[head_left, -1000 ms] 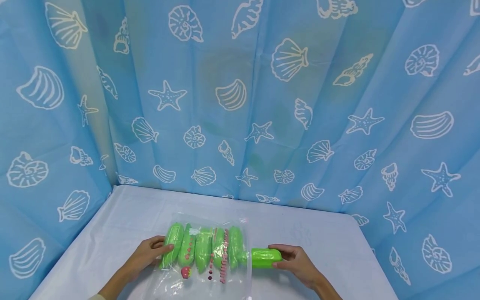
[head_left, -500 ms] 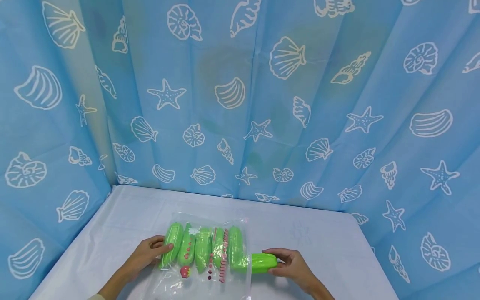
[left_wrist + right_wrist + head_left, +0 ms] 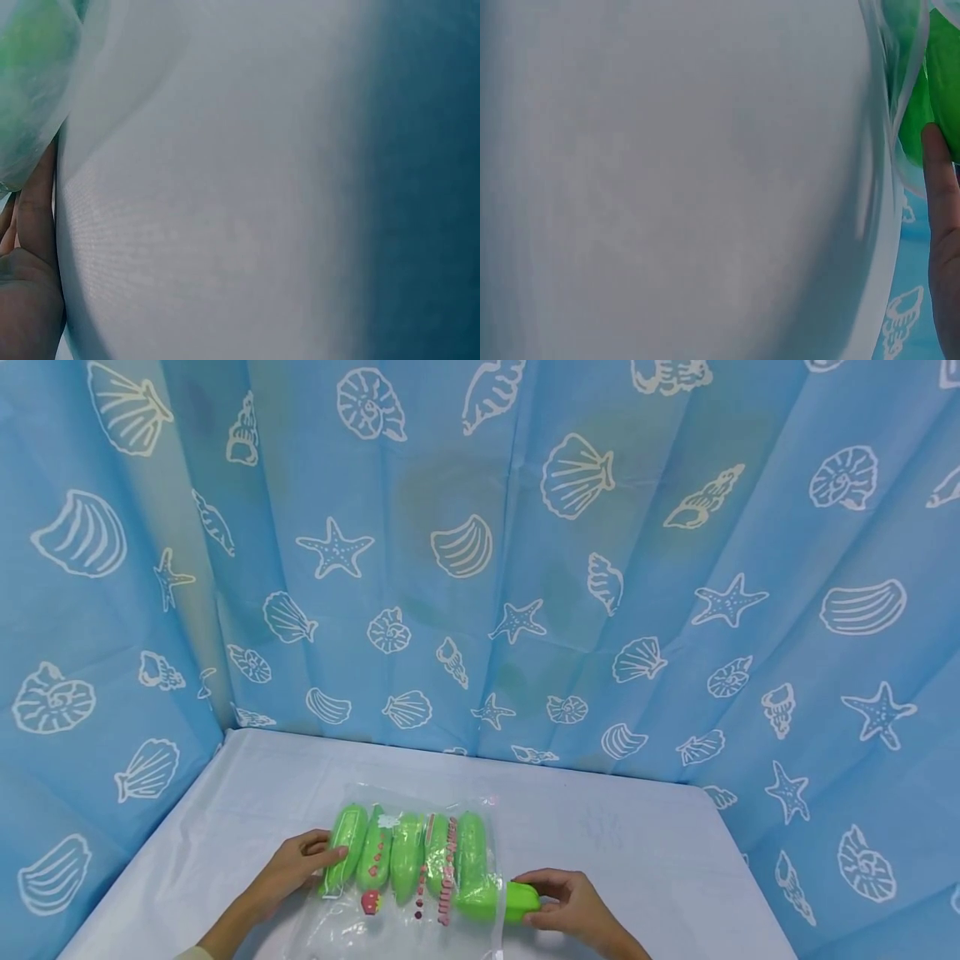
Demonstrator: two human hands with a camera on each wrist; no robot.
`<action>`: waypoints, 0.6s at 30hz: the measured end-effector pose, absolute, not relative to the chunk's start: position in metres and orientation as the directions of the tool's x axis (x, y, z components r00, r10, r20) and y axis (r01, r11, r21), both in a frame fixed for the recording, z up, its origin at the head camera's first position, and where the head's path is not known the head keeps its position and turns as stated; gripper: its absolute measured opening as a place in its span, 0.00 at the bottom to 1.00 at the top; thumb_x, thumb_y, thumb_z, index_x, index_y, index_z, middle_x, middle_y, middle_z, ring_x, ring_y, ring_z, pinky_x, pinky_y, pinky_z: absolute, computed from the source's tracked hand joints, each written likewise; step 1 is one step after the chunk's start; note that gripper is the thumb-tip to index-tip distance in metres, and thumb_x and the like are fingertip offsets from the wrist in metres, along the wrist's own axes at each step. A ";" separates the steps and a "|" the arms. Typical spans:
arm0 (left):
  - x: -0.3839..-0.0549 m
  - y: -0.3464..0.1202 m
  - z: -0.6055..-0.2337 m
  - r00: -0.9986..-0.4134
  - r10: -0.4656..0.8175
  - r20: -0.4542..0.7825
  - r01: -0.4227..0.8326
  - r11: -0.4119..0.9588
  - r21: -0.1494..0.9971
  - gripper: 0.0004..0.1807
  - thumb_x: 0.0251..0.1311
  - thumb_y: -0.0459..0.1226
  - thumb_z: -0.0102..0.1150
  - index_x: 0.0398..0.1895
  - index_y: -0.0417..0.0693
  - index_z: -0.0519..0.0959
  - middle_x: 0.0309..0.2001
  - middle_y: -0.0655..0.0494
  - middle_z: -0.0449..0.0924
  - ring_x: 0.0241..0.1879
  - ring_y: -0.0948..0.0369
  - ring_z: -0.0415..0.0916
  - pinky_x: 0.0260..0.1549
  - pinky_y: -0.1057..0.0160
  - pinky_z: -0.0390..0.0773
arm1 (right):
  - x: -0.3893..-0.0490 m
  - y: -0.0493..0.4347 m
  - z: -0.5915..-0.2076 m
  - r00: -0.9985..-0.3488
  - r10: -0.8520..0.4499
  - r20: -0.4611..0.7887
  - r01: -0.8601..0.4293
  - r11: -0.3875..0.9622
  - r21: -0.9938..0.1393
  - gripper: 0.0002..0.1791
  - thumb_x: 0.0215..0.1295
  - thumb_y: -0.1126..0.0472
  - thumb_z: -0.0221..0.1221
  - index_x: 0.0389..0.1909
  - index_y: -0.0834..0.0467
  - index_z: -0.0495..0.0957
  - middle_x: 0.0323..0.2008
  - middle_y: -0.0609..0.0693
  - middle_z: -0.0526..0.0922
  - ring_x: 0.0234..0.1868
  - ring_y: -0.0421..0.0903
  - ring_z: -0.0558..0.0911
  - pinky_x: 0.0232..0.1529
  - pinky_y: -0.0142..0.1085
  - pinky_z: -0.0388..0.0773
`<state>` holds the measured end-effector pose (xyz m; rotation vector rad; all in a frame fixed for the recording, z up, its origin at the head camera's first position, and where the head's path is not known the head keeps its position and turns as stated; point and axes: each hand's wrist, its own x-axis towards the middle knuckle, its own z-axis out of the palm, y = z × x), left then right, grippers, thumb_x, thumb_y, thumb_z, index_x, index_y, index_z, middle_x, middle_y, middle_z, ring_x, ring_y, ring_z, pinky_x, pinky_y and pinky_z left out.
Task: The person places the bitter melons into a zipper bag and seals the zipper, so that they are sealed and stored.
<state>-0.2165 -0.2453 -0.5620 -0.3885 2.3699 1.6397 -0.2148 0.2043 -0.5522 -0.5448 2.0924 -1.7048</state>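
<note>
A clear plastic zip bag (image 3: 405, 927) with pink and red print lies on the table, and several long green cucumber-like pieces (image 3: 407, 857) stand side by side in it. My left hand (image 3: 288, 868) grips the bag's left edge, thumb on top over the leftmost piece and fingers hidden behind. At the bag's right edge, my right hand (image 3: 573, 910) holds the outer end of another smooth green cucumber-like piece (image 3: 522, 902). This piece lies sideways, its inner part inside the bag below the rightmost upright one. In the right wrist view a finger (image 3: 939, 172) lies along the green piece.
A white cloth (image 3: 637, 835) covers the table. Blue curtains (image 3: 480, 568) printed with white shells and starfish hang behind it and at both sides.
My right hand has moved left and a little nearer me, sliding the sideways green piece further into the bag. The left hand and the bag have stayed in place.
</note>
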 end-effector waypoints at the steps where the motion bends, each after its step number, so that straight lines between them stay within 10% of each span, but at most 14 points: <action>1: -0.217 -0.245 -0.562 -0.937 -0.084 -0.338 -0.346 0.339 0.875 0.53 0.42 0.65 0.70 0.62 0.32 0.70 0.53 0.41 0.79 0.47 0.53 0.79 0.41 0.52 0.81 | -0.214 0.203 -0.553 -0.845 -0.532 -0.048 -0.059 0.183 -0.981 0.24 0.54 0.64 0.71 0.54 0.60 0.80 0.53 0.55 0.81 0.53 0.50 0.81 0.49 0.37 0.80; 18: -0.215 -0.246 -0.564 -0.949 -0.070 -0.308 -0.315 0.304 0.899 0.45 0.51 0.58 0.69 0.61 0.32 0.70 0.52 0.45 0.80 0.46 0.56 0.79 0.40 0.54 0.81 | -0.206 0.176 -0.559 -0.828 -0.560 -0.032 -0.029 0.100 -0.995 0.25 0.53 0.67 0.71 0.53 0.68 0.79 0.51 0.60 0.82 0.51 0.54 0.82 0.49 0.40 0.80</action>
